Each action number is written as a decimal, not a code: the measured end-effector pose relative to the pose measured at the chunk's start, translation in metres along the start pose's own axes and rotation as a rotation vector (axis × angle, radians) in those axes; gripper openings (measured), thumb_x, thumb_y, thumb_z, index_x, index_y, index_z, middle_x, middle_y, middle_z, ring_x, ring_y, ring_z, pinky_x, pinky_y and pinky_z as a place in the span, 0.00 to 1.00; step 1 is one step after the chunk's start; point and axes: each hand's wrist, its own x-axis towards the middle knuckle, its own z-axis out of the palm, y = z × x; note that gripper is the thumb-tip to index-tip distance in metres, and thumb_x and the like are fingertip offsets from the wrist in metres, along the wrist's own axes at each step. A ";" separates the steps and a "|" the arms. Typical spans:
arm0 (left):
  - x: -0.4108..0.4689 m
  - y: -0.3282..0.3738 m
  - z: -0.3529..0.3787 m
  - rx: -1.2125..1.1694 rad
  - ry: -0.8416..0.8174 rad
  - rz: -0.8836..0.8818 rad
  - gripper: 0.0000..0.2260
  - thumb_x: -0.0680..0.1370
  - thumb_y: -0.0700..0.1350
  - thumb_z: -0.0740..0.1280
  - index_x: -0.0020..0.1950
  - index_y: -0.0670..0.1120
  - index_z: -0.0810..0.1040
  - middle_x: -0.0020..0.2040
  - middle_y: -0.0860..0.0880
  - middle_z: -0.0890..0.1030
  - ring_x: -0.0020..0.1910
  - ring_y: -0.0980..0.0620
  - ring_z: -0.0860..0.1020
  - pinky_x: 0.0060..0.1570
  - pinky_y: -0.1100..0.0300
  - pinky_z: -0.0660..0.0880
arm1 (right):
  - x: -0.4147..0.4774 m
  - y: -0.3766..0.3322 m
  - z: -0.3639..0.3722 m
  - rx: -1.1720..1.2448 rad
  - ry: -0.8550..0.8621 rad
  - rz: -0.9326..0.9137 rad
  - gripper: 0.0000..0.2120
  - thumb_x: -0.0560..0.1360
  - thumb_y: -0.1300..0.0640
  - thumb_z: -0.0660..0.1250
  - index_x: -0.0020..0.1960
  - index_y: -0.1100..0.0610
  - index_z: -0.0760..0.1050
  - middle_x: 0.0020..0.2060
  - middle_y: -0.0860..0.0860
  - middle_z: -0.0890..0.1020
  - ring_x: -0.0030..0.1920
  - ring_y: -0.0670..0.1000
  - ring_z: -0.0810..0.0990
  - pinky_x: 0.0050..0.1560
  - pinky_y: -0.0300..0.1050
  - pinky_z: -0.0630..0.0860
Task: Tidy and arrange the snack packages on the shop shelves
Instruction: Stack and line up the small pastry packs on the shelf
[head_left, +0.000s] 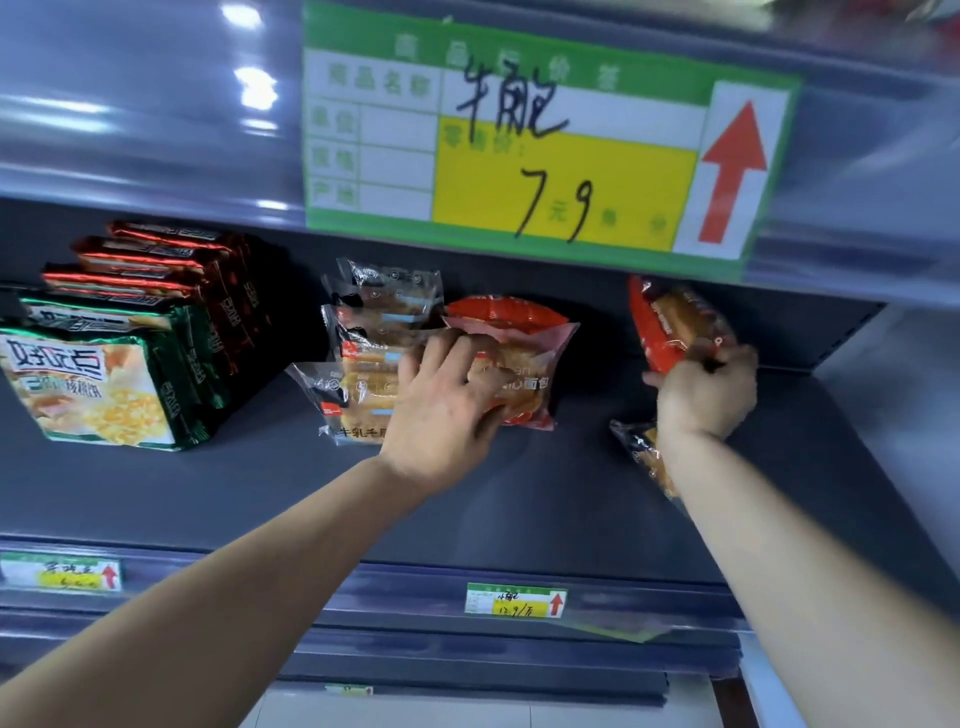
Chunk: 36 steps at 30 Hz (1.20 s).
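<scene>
A: Where's our left hand rn?
B: On the pink-red bread pack, mid shelf. Fingers curl over its top edge and the thumb sits at the near edge, so we're gripping it. The pack touches the clear-and-black bread packs stacked on its left.
A: And our right hand?
B: Clenched round the lower end of an orange-red pack. We hold it up off the gray shelf, top end tilted left, close under the upper shelf's edge.
A: Anything by our right wrist?
B: Yep, a clear pack w/ sth golden inside lies on the shelf, partly hidden by our forearm. Can't read the label.
A: Left side?
B: Green biscuit packs stand in front, dark red packs in a row behind them, apart from the bread.
A: Tags?
B: Big green-yellow price tag w/ a red arrow on the upper strip, handwritten 7 and 9. There's a small tag on our shelf's front strip, btw our arms, and a far-left tag too blurry to read.
</scene>
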 end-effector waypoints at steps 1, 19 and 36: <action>0.003 0.005 -0.001 -0.058 -0.015 0.002 0.12 0.72 0.52 0.68 0.51 0.48 0.82 0.51 0.45 0.78 0.51 0.43 0.69 0.46 0.50 0.68 | -0.008 -0.001 -0.002 0.094 -0.012 -0.029 0.11 0.77 0.61 0.58 0.39 0.48 0.67 0.38 0.51 0.78 0.37 0.62 0.82 0.44 0.60 0.79; -0.009 0.006 -0.023 -1.095 -0.419 -0.857 0.21 0.66 0.29 0.75 0.46 0.49 0.71 0.32 0.59 0.79 0.35 0.53 0.79 0.34 0.61 0.76 | -0.087 0.050 -0.038 -0.426 -0.589 -0.293 0.30 0.69 0.44 0.73 0.65 0.53 0.67 0.61 0.50 0.73 0.60 0.50 0.73 0.51 0.42 0.71; -0.024 0.017 -0.014 -0.463 -0.401 -0.741 0.24 0.70 0.48 0.74 0.61 0.43 0.70 0.57 0.44 0.78 0.57 0.43 0.76 0.53 0.52 0.73 | -0.002 0.069 -0.072 -0.904 -0.264 0.208 0.42 0.66 0.37 0.71 0.71 0.57 0.61 0.70 0.62 0.66 0.72 0.62 0.61 0.68 0.62 0.63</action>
